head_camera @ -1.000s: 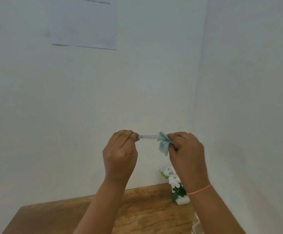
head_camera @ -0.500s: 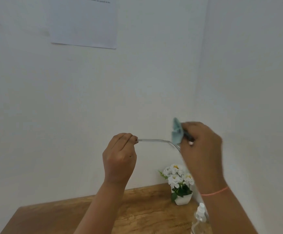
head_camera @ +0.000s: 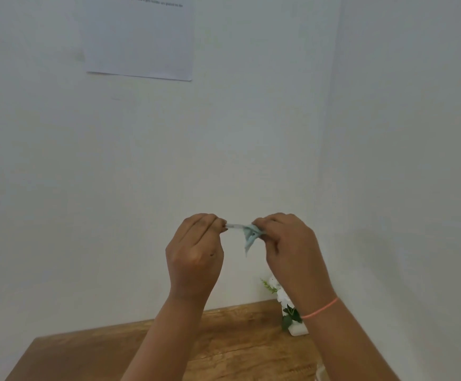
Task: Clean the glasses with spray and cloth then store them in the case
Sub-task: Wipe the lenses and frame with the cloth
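Both hands are raised in front of the white wall, above the table. My left hand (head_camera: 195, 254) pinches one end of the clear-framed glasses (head_camera: 234, 226), of which only a thin transparent bar shows between the hands. My right hand (head_camera: 292, 251) pinches a small pale green cloth (head_camera: 250, 235) around that bar, close to the left fingers. A corner of the cloth hangs down. The lenses are hidden behind the hands. The spray bottle shows only as a faint clear edge (head_camera: 320, 371) at the bottom right. No case is in view.
A wooden table (head_camera: 223, 350) lies below the forearms. A small white pot of white flowers (head_camera: 289, 312) stands at its back right corner, partly behind my right wrist. A sheet of paper (head_camera: 137, 37) hangs on the wall above.
My right hand has slid the cloth back left along the glasses toward my left hand, after having moved out to the right and upward half a second ago. My left hand stayed put.
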